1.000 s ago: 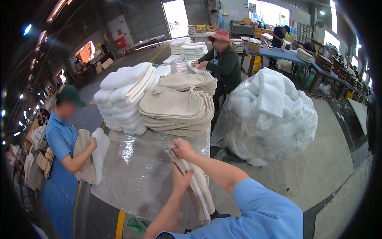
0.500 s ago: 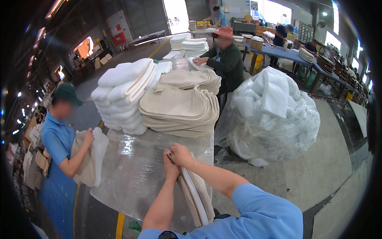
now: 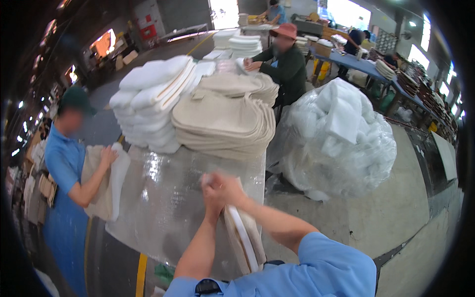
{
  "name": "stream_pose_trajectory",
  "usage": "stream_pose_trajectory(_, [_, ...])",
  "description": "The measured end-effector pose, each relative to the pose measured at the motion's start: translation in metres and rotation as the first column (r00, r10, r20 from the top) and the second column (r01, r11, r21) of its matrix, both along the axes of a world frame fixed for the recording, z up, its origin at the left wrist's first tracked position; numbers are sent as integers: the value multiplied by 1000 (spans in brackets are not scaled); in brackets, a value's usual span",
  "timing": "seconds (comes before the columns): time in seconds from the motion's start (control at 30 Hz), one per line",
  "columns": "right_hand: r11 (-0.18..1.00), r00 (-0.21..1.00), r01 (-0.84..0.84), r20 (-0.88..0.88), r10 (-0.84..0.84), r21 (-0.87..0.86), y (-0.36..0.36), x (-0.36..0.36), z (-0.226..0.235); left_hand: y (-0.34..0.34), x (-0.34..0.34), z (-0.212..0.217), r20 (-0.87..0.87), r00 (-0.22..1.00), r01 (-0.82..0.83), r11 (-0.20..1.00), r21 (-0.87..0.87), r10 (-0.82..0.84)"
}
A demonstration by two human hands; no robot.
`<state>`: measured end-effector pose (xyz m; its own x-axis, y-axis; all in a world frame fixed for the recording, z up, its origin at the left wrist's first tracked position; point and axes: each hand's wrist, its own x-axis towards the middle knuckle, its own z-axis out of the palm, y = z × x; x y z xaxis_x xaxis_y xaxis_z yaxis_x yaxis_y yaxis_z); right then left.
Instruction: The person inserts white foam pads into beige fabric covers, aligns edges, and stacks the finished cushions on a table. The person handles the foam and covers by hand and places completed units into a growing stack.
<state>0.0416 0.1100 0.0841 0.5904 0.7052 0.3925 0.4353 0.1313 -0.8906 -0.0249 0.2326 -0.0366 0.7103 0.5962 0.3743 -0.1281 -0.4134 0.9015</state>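
Note:
At the near edge of the table, a long beige fabric cover (image 3: 253,230) lies with a strip of white padding (image 3: 239,231) showing along its opening. My left hand (image 3: 212,197) is closed around its far end. Pressed against it from the right, my right hand (image 3: 229,189) is closed on the same end, its fingers partly blurred by motion. What lies between the fingers is mostly hidden. Just beyond my hands rises a stack of beige covers (image 3: 213,116), with a stack of white padding (image 3: 148,106) to its left.
The table (image 3: 163,198) has a shiny plastic-wrapped top. At left, a co-worker (image 3: 69,158) holds a beige cover with white padding (image 3: 101,180). Another co-worker (image 3: 284,69) sits at the far side. A large clear bag of white padding (image 3: 336,143) stands on the floor at right.
My right hand has shifted slightly right and down and looks blurred over the end of the cover. The co-worker at left has lowered the cover a little. My view has tilted slightly.

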Motion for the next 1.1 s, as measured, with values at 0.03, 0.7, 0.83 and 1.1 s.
stream_pose_trajectory(0.03, [995,970,64,-237,-43,80,-8,42,-13,-26,18,7,-14,998,-53,987,153,56])
stream_pose_trajectory(0.7, [921,981,21,-171,-94,-389,-30,98,-58,-78,46,26,-159,981,-135,979,-151,111])
stream_pose_trajectory(0.83, [971,1000,-9,-17,5,-239,-18,90,-22,-57,37,15,-119,991,-78,983,-167,58])
stream_pose_trajectory(1.1, [928,939,-25,310,149,-372,-16,110,-44,-73,52,26,-82,994,51,955,-291,-78])
